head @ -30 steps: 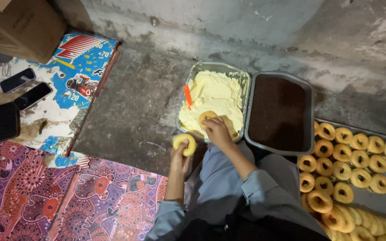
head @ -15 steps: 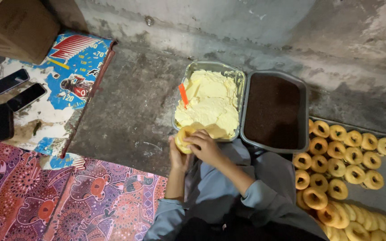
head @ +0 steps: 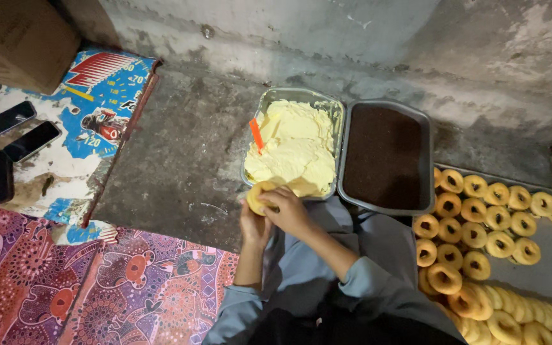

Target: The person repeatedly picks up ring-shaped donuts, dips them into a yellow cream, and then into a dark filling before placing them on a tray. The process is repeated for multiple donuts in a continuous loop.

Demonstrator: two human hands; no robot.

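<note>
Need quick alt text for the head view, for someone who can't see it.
Both hands, left hand and right hand, hold a ring-shaped pastry at the near edge of a tray of pale cream. Beside it sits a tray of dark crumbs, with rows of rings further right.

Your right hand [head: 289, 211] covers most of the ring pastry [head: 258, 195], so you can't see its far side or its hole. Your left hand [head: 253, 227] sits half tucked beneath it. The tray of ring pastries [head: 544, 268] runs off the right and bottom edges, and the cardboard box [head: 20, 38] is cropped top left.
</note>
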